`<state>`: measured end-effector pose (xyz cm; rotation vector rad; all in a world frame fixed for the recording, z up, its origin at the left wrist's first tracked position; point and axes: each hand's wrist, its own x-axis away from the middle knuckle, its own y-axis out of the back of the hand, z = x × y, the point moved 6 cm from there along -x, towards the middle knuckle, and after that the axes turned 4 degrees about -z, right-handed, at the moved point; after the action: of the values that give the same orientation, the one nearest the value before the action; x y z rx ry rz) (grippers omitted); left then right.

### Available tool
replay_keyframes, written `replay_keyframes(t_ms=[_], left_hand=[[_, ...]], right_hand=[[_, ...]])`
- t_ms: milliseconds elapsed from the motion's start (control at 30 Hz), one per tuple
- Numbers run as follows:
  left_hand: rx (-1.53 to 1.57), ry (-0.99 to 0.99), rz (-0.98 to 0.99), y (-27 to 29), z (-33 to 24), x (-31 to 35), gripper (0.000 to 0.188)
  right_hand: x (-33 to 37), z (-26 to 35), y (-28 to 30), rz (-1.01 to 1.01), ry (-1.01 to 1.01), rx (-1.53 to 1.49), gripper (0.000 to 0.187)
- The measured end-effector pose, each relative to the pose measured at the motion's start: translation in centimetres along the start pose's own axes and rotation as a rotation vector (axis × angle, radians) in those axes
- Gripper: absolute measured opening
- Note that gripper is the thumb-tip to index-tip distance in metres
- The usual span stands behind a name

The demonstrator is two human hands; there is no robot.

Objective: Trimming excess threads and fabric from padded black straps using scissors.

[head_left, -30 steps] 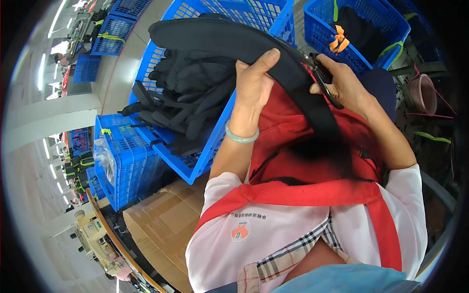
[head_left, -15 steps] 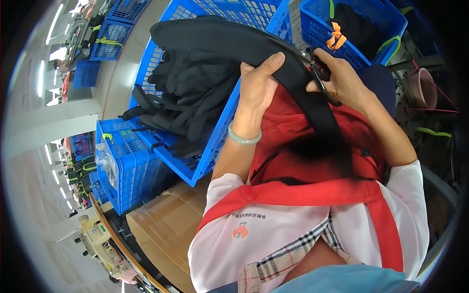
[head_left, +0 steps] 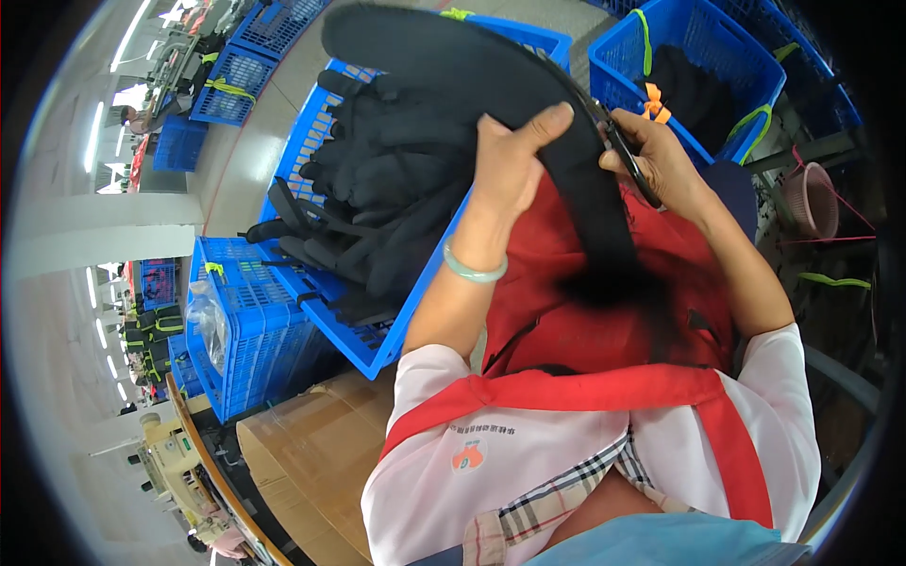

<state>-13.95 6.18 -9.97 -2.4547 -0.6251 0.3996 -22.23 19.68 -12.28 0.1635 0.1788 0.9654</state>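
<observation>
A long black strip [head_left: 429,71] is being grasped by the left hand [head_left: 510,168], the thumb being pressed on top while the fingertips are being hidden beneath. Black-handled scissors [head_left: 634,168] are being gripped by the right hand [head_left: 661,162], the blades being held along the strip's right edge. The strip's far end is being held above a blue crate [head_left: 379,354] of heaped black pieces [head_left: 401,156] at left; a red apron [head_left: 528,325] is being partly covered by its near end.
</observation>
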Motion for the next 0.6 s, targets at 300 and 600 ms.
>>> replay_keyframes(t_ms=[300, 600], left_hand=[[-1.049, 0.416, 0.589, -0.1, -1.5, 2.3, 0.032], [-0.765, 0.352, 0.272, 1.9, 0.9, 4.0, 0.023]], right_hand=[[-0.2, 2.5, 4.5, -0.390, 0.224, -0.353, 0.028], [1.5, -3.6, -0.1, -0.274, -0.009, -0.397, 0.032]])
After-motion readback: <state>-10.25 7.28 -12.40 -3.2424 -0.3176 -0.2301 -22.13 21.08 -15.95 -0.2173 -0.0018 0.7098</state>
